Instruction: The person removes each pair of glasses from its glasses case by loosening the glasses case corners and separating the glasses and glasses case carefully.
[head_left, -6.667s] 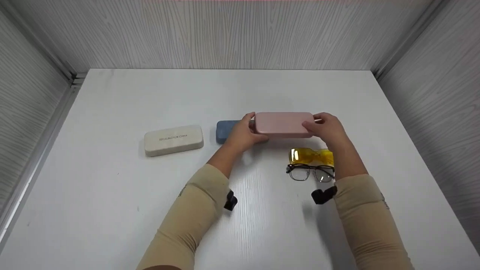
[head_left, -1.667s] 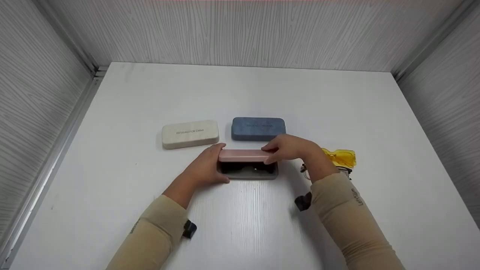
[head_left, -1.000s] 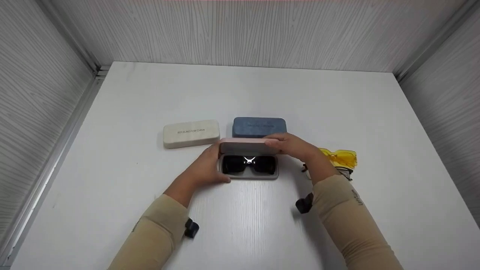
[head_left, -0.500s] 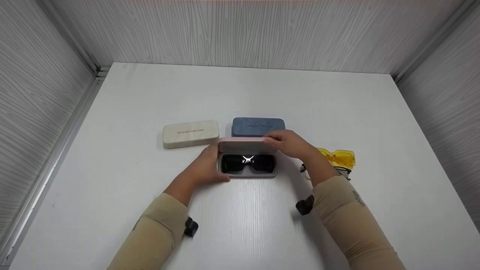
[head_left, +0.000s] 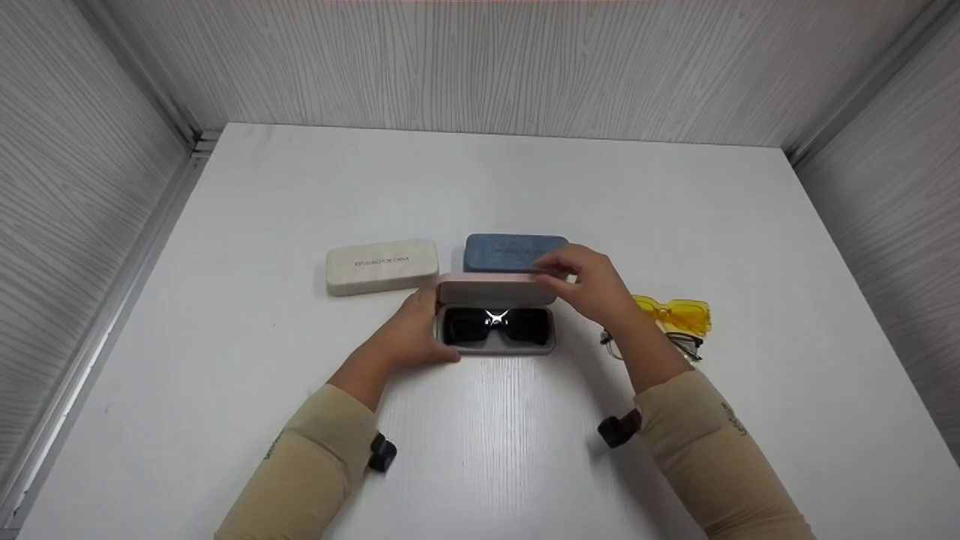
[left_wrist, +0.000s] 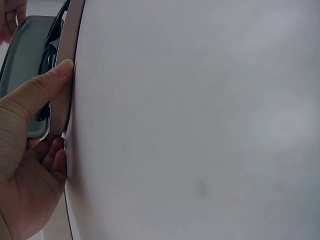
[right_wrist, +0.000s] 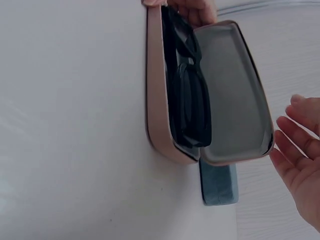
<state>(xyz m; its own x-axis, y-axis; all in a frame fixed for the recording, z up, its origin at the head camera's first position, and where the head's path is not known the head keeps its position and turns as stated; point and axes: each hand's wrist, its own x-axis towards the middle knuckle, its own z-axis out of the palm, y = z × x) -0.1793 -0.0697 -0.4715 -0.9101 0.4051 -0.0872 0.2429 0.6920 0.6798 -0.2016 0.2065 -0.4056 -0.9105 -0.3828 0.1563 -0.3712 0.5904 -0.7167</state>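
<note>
In the head view, a pink glasses case [head_left: 491,290] sits with its lid raised and its grey lining showing. Dark sunglasses [head_left: 525,327] lie folded inside it. My left hand [head_left: 405,335] grips the case's left end; the left wrist view shows the thumb [left_wrist: 42,90] across the front wall and curled fingers at the end. At the lid's right corner is my right hand [head_left: 598,287]. Its fingers [right_wrist: 297,142] are loosely bent with the thumb apart in the right wrist view, fingertips at the lid's edge; whether they touch it is hard to tell.
A blue glasses case [head_left: 501,252] lies shut just behind the pink one. To its left is a cream glasses case [head_left: 382,268], also shut. Yellow-lensed glasses [head_left: 688,318] and dark-rimmed clear glasses [head_left: 686,346] lie at right, partly hidden by my right forearm.
The pink case came from the right, over the blue one, to the front; its lid then swung up, uncovering the sunglasses. My right hand has just loosened from the lid; the left stays put.
</note>
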